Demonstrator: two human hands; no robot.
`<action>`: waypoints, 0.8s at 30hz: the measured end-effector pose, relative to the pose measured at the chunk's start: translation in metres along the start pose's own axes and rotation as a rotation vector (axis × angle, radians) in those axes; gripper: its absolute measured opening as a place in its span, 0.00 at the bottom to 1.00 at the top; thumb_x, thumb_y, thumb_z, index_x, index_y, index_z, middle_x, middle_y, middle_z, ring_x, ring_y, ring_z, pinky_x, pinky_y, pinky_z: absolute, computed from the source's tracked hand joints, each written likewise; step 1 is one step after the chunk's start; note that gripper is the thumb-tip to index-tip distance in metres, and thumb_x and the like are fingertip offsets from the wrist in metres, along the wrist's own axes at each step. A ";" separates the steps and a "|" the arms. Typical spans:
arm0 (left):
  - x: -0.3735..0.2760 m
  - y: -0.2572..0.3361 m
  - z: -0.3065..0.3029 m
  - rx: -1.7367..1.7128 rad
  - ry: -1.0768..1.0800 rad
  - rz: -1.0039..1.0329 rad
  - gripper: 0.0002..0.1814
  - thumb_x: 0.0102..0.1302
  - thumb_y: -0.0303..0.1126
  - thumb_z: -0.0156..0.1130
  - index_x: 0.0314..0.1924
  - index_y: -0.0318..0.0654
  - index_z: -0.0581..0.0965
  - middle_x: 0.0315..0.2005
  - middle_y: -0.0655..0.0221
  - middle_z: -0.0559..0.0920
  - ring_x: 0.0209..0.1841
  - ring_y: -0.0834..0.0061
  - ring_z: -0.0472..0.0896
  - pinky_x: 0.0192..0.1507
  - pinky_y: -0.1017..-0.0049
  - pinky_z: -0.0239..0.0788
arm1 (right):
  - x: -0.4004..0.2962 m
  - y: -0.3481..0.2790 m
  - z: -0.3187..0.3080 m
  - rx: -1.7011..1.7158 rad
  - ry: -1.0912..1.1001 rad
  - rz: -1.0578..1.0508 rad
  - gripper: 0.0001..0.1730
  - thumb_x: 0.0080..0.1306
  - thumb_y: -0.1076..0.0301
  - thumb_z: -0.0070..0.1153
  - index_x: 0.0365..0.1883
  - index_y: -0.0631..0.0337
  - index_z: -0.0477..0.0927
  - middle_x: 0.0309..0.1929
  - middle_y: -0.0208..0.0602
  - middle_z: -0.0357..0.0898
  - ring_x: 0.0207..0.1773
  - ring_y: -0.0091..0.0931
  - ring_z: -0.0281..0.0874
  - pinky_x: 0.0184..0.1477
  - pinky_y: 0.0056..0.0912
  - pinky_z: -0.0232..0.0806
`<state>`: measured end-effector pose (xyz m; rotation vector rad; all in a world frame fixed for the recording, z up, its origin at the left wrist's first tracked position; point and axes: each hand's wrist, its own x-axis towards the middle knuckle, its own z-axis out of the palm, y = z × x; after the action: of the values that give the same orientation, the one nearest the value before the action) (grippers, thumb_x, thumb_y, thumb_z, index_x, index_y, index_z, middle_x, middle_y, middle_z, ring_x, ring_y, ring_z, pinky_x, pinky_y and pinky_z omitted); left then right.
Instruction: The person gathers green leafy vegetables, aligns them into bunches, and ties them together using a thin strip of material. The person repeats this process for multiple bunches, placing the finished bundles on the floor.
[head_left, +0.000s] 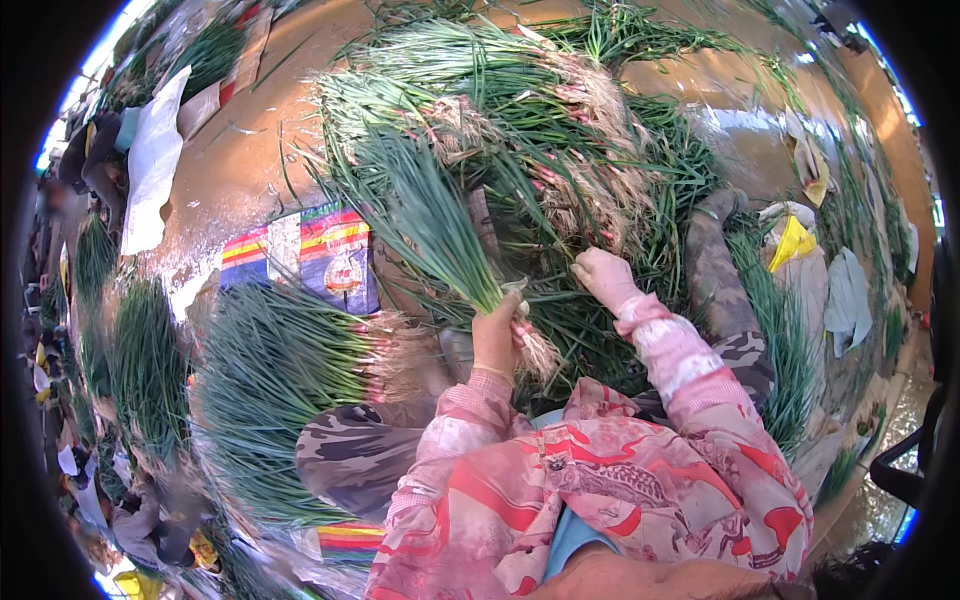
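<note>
My left hand (495, 337) is closed around a bunch of green onions (442, 232) near its root end. The green tops of that bunch point up and left; its pinkish bulbs and pale roots hang out below the fist. My right hand (604, 279), with fingers curled, is at the lower edge of a large heap of green onions (480, 64), close to hanging roots. Whether a stalk is between its fingers is hidden. Loose green leaves (592, 337) lie below and between my hands.
Left of my knee, a pile of green onions (285, 375) lies with roots towards me, beside a striped woven plastic sheet (337, 259). More green onions (772, 330) lie past my right leg, near a yellow plastic piece (792, 244). The floor (247, 165) is wet; people sit far left.
</note>
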<state>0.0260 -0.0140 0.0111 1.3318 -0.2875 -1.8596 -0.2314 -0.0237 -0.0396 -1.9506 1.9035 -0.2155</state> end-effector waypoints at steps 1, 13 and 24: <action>-0.005 0.001 0.003 -0.023 0.041 0.006 0.11 0.72 0.32 0.65 0.35 0.31 0.82 0.17 0.69 0.79 0.13 0.78 0.75 0.19 0.77 0.70 | -0.008 -0.026 -0.011 0.112 0.073 0.000 0.14 0.70 0.56 0.58 0.41 0.58 0.85 0.42 0.44 0.85 0.47 0.44 0.84 0.49 0.47 0.75; -0.011 -0.011 -0.005 0.166 -0.089 0.007 0.07 0.70 0.27 0.66 0.43 0.30 0.83 0.25 0.68 0.83 0.22 0.78 0.79 0.23 0.77 0.70 | -0.010 -0.124 -0.027 0.744 -0.107 0.104 0.18 0.73 0.54 0.59 0.43 0.61 0.86 0.40 0.47 0.85 0.46 0.43 0.84 0.49 0.41 0.74; -0.026 0.031 0.001 -0.070 0.195 0.361 0.10 0.73 0.31 0.65 0.40 0.28 0.80 0.22 0.62 0.84 0.13 0.80 0.75 0.13 0.80 0.62 | -0.019 -0.045 0.015 -0.018 -0.062 -0.114 0.46 0.67 0.42 0.63 0.74 0.61 0.67 0.75 0.51 0.67 0.74 0.46 0.66 0.68 0.52 0.64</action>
<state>0.0427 -0.0154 0.0479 1.3052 -0.3328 -1.4186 -0.1855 -0.0033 -0.0331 -2.0559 1.7632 -0.1685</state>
